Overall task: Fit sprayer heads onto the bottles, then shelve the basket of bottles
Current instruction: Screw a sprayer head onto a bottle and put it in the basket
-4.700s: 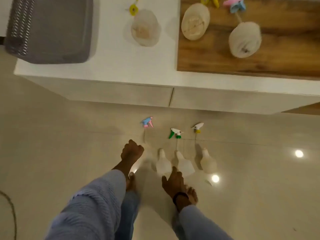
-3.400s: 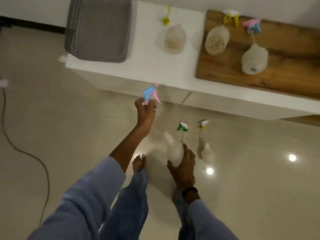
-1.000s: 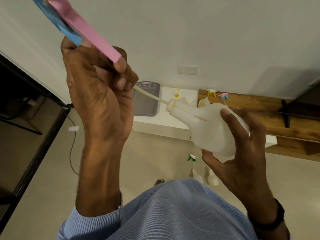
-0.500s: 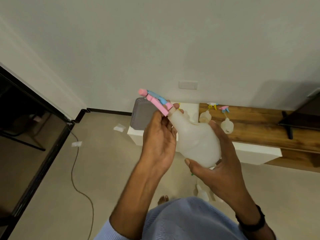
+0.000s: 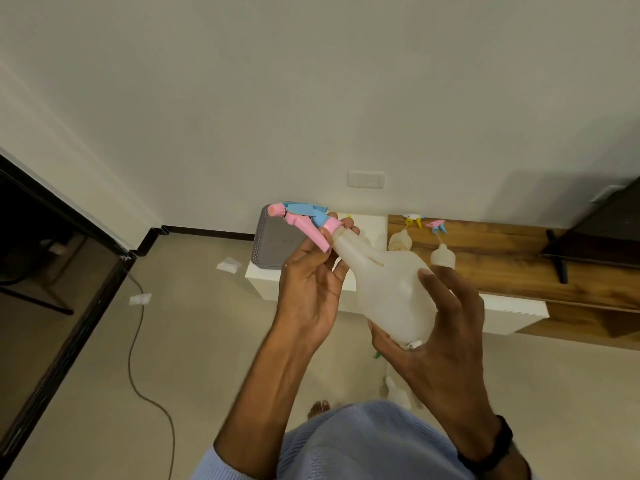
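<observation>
I hold a white translucent bottle tilted up in front of me, with my right hand wrapped around its wide base. A pink and blue sprayer head sits on the bottle's neck, and my left hand pinches its collar with thumb and fingertips. The grey basket lies on the white low cabinet behind my hands. Two more bottles and loose sprayer heads rest on the wooden top to the right. Other bottles stand on the floor below, partly hidden by my right hand.
A cable snakes across the beige floor on the left, near two white scraps. A dark glass door frame runs along the left. A dark stand sits on the wooden top at far right. My bare foot shows below.
Over the last seconds I lifted the sprayer head and bottle from the floor. The dip tube went fully into the bottle, and the head now sits on the neck.
</observation>
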